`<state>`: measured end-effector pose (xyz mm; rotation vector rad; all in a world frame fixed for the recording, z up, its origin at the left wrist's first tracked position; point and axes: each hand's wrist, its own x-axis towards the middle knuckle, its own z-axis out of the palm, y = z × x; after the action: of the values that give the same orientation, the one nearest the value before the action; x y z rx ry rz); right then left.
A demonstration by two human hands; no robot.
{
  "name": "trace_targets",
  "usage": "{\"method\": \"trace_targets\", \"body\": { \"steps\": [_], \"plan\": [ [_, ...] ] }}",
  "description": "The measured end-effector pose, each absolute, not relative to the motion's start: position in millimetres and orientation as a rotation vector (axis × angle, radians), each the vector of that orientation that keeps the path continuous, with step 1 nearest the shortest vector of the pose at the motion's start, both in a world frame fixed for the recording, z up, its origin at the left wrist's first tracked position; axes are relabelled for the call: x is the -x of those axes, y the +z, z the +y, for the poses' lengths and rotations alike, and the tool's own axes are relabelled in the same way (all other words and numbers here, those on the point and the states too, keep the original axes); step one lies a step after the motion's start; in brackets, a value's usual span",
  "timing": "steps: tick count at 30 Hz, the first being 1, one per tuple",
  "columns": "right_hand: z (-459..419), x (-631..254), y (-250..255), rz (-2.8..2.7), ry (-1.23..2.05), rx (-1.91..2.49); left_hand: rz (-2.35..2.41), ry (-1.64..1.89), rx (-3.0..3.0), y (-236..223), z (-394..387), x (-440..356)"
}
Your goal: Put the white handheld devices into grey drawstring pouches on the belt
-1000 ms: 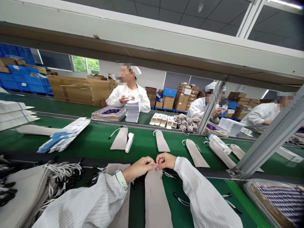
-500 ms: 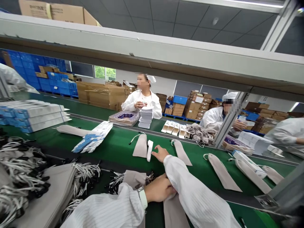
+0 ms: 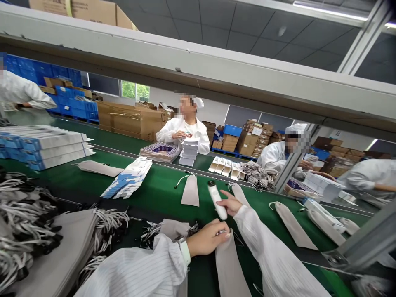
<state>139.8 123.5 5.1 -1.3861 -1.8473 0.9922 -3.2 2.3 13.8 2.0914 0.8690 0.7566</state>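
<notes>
My left hand (image 3: 210,238) is closed on the top end of a beige drawstring pouch (image 3: 230,268), which hangs down toward me. Just above it, my right hand (image 3: 230,203) grips a white handheld device with a black end (image 3: 217,201), its black end pointing up and away. The device's exact kind does not show. The device's lower end is close to the pouch's mouth but apart from it. Another beige pouch (image 3: 190,192) lies flat on the green belt (image 3: 167,185), left of the device.
Stacked pouches with white cords (image 3: 64,243) lie at my left. Flat blue-and-white boxes (image 3: 130,177) and more pouches (image 3: 293,225) rest on the belt. A metal post (image 3: 365,235) stands at the right, a shelf beam (image 3: 198,62) crosses overhead. Co-workers in white (image 3: 185,128) sit opposite.
My right hand has picked the white device up off the belt and brought it right and nearer to me. My left hand now holds the pouch's top in plain view.
</notes>
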Motion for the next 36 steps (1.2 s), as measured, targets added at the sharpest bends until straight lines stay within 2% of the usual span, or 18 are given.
{"method": "trace_targets", "body": {
  "steps": [4, 8, 12, 16, 20, 22, 24, 27, 28, 30, 32, 33, 36],
  "plan": [
    [85.6, -178.6, 29.4, -1.42, 1.444, 1.037, 0.815, 0.762, -2.062, 18.3, 0.1, 3.3],
    [61.7, -181.7, 39.2, -1.314, 1.612, 0.876, 0.817, 0.75, -2.038, 20.2, -1.1, 2.1],
    [58.0, -170.4, 31.8, -1.306, 1.751, 0.881, 0.895, 0.811, -1.999, 20.6, 1.5, 0.9],
    [57.2, -158.7, 18.6, -1.56, 1.706, 0.979, 0.993, 1.011, -1.957, 20.9, 9.2, 1.8],
    [49.0, -144.4, 17.2, -1.711, 1.824, 1.106, 1.055, 1.096, -1.937, 21.9, 19.3, 5.3],
    [45.6, -142.1, 23.4, -1.824, 1.595, 1.216, 1.093, 1.097, -1.948, 24.8, 22.5, 8.0],
    [46.3, -148.3, 31.3, -1.872, 1.089, 1.272, 1.213, 1.044, -1.926, 33.1, 20.7, 11.4],
    [56.2, -174.5, 41.0, -1.709, 0.427, 1.318, 1.312, 0.666, -1.839, 59.9, 3.3, 16.1],
    [60.7, -185.5, 43.2, -1.62, 0.315, 1.352, 1.247, 0.507, -1.821, 71.7, -6.3, 16.9],
    [67.6, -204.3, 47.0, -1.441, 0.229, 1.396, 1.071, 0.437, -1.734, 94.9, -27.1, 16.8],
    [67.7, -211.0, 51.0, -1.349, 0.366, 1.37, 0.955, 0.52, -1.664, 111.1, -43.7, 15.3],
    [64.3, -208.0, 52.8, -1.377, 0.55, 1.332, 0.925, 0.587, -1.626, 115.2, -48.4, 14.2],
    [42.2, -175.9, 54.9, -1.686, 1.338, 1.016, 0.944, 0.886, -1.615, 113.1, -46.9, 10.8]
  ]
}}
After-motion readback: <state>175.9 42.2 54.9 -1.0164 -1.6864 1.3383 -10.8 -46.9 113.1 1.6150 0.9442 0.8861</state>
